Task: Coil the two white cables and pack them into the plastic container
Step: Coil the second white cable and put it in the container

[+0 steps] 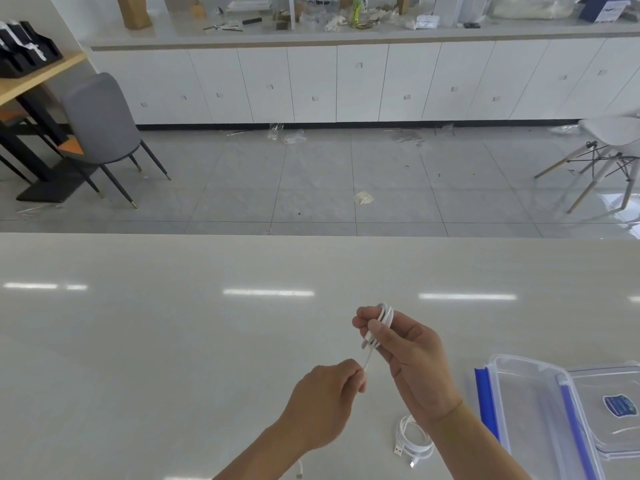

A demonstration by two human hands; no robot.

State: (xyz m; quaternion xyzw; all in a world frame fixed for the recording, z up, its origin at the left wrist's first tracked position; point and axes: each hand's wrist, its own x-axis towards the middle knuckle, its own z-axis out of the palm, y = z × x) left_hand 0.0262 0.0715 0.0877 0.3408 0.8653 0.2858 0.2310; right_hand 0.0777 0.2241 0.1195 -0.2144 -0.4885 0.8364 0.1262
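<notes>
Your two forearms enter from about six o'clock, both bare as far as they show, with no sleeve edge showing. Your left hand (323, 407) and right hand (408, 355) are bare too: no gloves, rings or watch show. A faint crease line crosses your right wrist.

the right hand (407, 351) holds a small bundle of white cable (385, 317) pinched between thumb and fingers above the pale tabletop (173, 323). the left hand (325, 400) pinches the loose strand running down from that bundle. a second white cable (414, 441) lies coiled on the tabletop beside the right wrist. at the right edge sits a clear plastic container (519, 410) with blue clips, its lid (609, 403) just beside it.
</notes>
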